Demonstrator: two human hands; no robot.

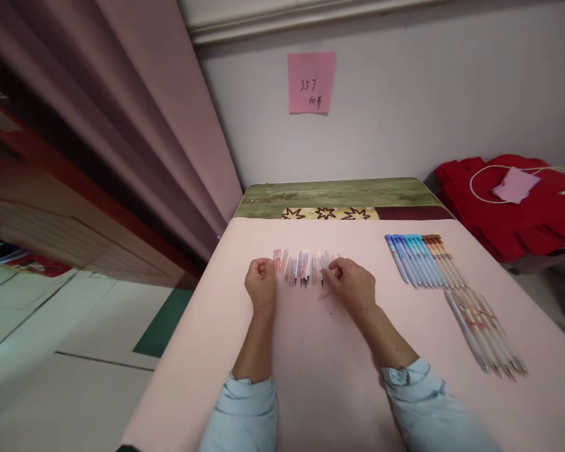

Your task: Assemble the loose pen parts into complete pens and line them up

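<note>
A loose pile of clear pen barrels, caps and refills (304, 267) lies in the middle of the pink table cover (320, 376). My left hand (260, 285) rests as a closed fist at the left end of the pile; whether anything is inside it I cannot make out. My right hand (351, 282) sits at the right end, fingers pinched on a small clear pen part (324, 263). Both forearms lie on the cover, with light blue sleeves at the near edge.
To the right lie a neat row of blue and orange pens (421, 258) and a row of clear patterned pens (484, 333). A red cloth (513, 213) with a white cable and pink paper sits far right. A curtain (136, 119) hangs left; a pink note (311, 81) is on the wall.
</note>
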